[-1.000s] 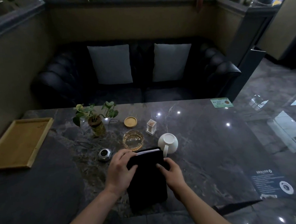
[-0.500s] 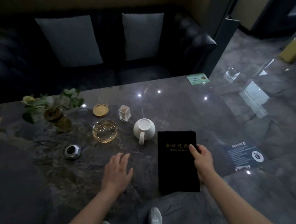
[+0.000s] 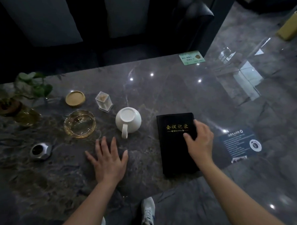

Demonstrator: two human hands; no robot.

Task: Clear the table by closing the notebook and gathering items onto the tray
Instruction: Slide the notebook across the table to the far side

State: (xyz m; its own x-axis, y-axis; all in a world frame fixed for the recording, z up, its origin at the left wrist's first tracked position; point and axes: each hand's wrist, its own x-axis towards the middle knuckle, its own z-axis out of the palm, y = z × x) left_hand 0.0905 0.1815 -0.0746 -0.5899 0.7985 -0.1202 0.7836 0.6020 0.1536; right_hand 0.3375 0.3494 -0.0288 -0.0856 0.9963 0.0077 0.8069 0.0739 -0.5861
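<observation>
dim, underexposed view; small ceiling lights glare as white dots on the glossy marble table (image 3: pixel 169 94). the plant (image 3: pixel 27 87) at the left edge smears; edges bend from wide-angle distortion.

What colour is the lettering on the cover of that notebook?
Gold, on the black cover of the notebook, seen best in the head view, the only one here.

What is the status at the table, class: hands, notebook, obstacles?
Left hand flat on table, empty. Right hand on closed notebook. White cup close beside it. Tray out of view.
</observation>
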